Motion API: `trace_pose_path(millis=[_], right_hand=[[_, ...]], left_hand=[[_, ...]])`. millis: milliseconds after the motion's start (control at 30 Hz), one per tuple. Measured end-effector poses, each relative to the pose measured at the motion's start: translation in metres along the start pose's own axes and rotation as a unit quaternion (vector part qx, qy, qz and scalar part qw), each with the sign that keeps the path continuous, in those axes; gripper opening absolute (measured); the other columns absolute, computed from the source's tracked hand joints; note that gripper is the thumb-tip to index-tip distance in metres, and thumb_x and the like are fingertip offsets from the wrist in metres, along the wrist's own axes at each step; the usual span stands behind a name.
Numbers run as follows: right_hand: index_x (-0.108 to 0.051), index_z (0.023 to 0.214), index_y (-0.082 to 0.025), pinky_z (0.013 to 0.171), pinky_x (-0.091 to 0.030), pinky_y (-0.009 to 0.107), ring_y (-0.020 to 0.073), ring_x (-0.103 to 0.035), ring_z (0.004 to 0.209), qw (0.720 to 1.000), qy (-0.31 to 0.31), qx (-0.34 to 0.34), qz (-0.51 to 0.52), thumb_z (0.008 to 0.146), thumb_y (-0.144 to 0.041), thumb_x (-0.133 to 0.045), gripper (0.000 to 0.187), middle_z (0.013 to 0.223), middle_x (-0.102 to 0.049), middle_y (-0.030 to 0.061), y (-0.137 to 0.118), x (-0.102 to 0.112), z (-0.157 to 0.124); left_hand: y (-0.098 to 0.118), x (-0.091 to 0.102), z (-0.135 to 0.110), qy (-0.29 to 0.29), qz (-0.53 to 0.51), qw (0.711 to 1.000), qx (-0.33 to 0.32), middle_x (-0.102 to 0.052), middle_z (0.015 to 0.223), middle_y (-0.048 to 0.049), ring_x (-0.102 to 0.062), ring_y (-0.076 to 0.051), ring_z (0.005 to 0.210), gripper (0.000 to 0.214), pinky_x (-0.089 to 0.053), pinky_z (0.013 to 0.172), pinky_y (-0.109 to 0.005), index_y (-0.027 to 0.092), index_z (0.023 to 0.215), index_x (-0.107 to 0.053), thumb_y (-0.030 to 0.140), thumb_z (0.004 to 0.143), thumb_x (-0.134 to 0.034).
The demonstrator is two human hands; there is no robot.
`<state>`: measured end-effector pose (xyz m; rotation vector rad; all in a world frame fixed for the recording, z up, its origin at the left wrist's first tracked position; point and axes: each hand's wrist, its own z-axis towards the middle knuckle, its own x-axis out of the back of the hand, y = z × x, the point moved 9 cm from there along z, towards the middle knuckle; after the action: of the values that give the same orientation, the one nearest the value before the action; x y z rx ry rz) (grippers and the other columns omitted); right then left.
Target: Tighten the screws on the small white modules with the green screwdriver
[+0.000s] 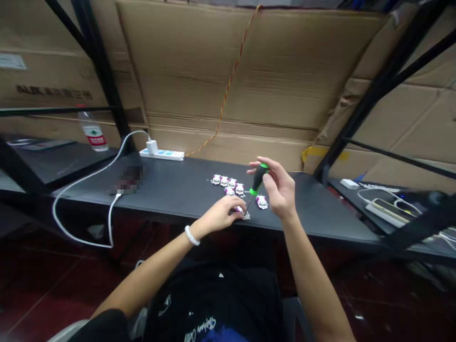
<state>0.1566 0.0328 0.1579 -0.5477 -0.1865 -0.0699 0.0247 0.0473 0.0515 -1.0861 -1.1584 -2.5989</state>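
Observation:
In my right hand (280, 187) is a screwdriver (260, 178) with a black and green handle, tilted so that its shaft slants down to the left. Its tip meets a small white and purple part (245, 215) near the front edge of the black table. My left hand (228, 211), with a white band at the wrist, pinches that part against the tabletop and hides much of it. Several similar white and purple parts (224, 181) lie just beyond the left hand. One more such part (262, 202) sits to the right of the screwdriver shaft.
A white power strip (167, 155) with a plugged-in charger lies at the back left of the table (178, 185). Its white cable (85, 178) loops over the front edge to a pixelated dark object (128, 180). Black metal posts (356, 123) and cardboard surround the workplace.

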Motion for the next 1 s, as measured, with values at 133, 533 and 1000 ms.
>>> trace_pose_path(millis=[133,533,1000], right_hand=[[-0.071,0.133,-0.029,0.083,-0.065,0.038,0.0213,-0.074,0.094,1.0,0.011,-0.015,-0.022,0.1,-0.039,-0.071,0.034,0.112,-0.073,0.0059,0.002,0.005,0.002],[-0.072,0.129,-0.029,0.074,-0.059,0.035,0.0179,-0.064,0.084,0.994,0.043,0.031,-0.098,0.094,-0.035,-0.08,0.036,0.105,-0.064,0.0042,-0.007,0.007,-0.002],[-0.061,0.152,-0.03,0.07,-0.06,0.035,0.0194,-0.07,0.08,0.985,0.031,0.093,-0.141,0.099,-0.032,-0.073,0.054,0.114,-0.079,0.0069,-0.014,0.01,-0.007]], left_hand=[[-0.002,-0.002,0.0,-0.01,-0.002,1.0,0.012,-0.076,0.124,-0.0078,-0.067,-0.025,0.123,0.004,-0.049,0.117,-0.039,0.022,0.096,-0.079,0.021,0.096,-0.075],[0.004,-0.008,-0.004,0.049,0.09,0.99,0.095,-0.079,0.124,-0.0038,-0.067,-0.028,0.118,0.003,-0.048,0.109,-0.045,0.023,0.088,-0.075,0.021,0.089,-0.077],[0.01,-0.011,-0.006,0.081,0.149,0.975,0.143,-0.078,0.104,-0.004,-0.066,-0.028,0.106,0.009,-0.044,0.099,-0.046,0.023,0.091,-0.067,0.018,0.085,-0.073]])
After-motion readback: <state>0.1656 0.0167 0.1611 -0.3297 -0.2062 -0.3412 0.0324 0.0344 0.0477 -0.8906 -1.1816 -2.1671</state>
